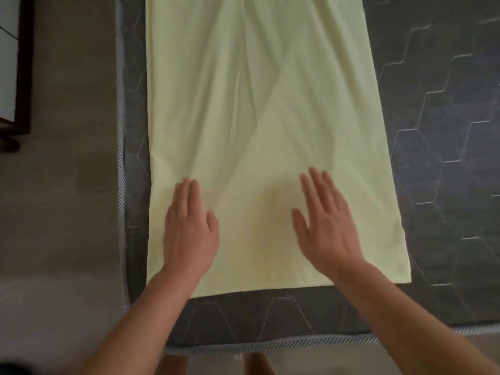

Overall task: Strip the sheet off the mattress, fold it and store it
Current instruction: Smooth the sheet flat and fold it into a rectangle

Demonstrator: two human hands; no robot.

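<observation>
A pale yellow-green sheet (259, 125), already off the bed and folded into a long strip, lies lengthwise on the bare dark mattress (446, 131), its near hem just short of the mattress's striped foot edge and its far end running out of view. The left hand (189, 228) and right hand (324, 226) rest flat on the strip's near end, palms down, fingers straight and close together; neither grip has hold of the cloth. The step appears to be smoothing before the next fold. It would go best with both palms sweeping away and outward along the diagonal creases, pushing trapped air toward the open edges, then squaring the near corners so the layers match before the end is lifted and carried over. Beyond the mattress's left edge lies grey floor (67, 185) and a dark-framed piece of furniture (24, 66).
</observation>
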